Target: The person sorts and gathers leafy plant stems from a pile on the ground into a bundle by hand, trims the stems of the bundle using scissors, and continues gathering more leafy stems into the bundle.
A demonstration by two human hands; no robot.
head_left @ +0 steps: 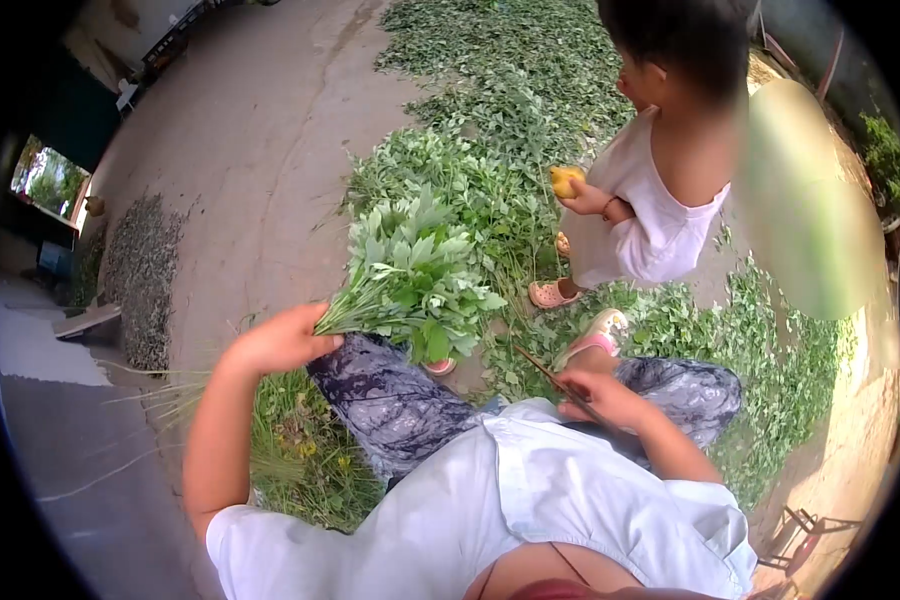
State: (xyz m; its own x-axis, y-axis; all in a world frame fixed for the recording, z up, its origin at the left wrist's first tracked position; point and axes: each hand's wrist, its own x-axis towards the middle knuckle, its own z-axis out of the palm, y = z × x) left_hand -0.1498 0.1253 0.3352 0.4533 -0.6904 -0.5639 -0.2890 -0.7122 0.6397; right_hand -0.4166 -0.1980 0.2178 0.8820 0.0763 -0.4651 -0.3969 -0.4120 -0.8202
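Observation:
My left hand (288, 340) is closed around the stems of a bunch of leafy green herbs (415, 262). The leaves fan out over my left knee, pointing away from me and to the right. By my right knee, my right hand (605, 400) grips a thin, dark, stick-like tool (542, 368). Its narrow end points forward and left. My forearm and fingers hide part of it, so its exact kind does not show. Beyond the bunch, a pile of the same cut greens (420, 160) lies on the ground.
Another person (625, 220) in a white top stands at front right, holding a yellow fruit-like thing (567, 181). Greens (480, 50) spread across the concrete floor (260, 130). Grassy stalks (305, 450) lie by my left leg, and a dark dried heap (142, 270) farther left.

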